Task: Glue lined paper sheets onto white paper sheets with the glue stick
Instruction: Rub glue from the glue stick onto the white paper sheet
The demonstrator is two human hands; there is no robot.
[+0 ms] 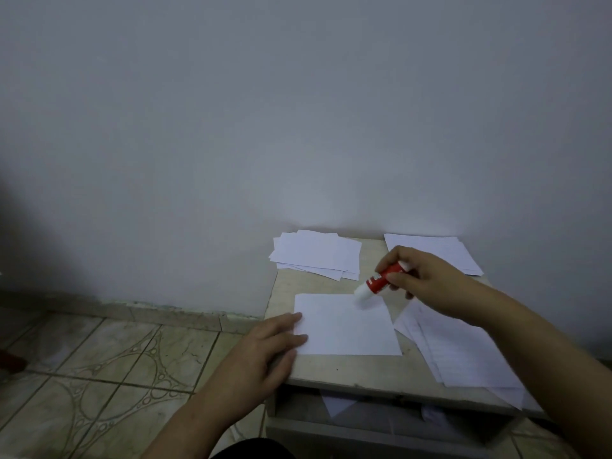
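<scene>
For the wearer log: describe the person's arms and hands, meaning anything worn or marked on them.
Both forearms are bare as far as the frame shows, with no sleeves in view. The left hand and right hand wear no gloves, and no watch or bracelet shows at either wrist. Rings or markings, if any, cannot be made out.

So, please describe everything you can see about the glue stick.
The glue stick has a red body with small white print and a white end, probably its cap, pointing down-left. It looks like plastic. The right hand grips its upper part, holding it tilted, the white end at the far right corner of the white sheet; actual contact is unclear.
</scene>
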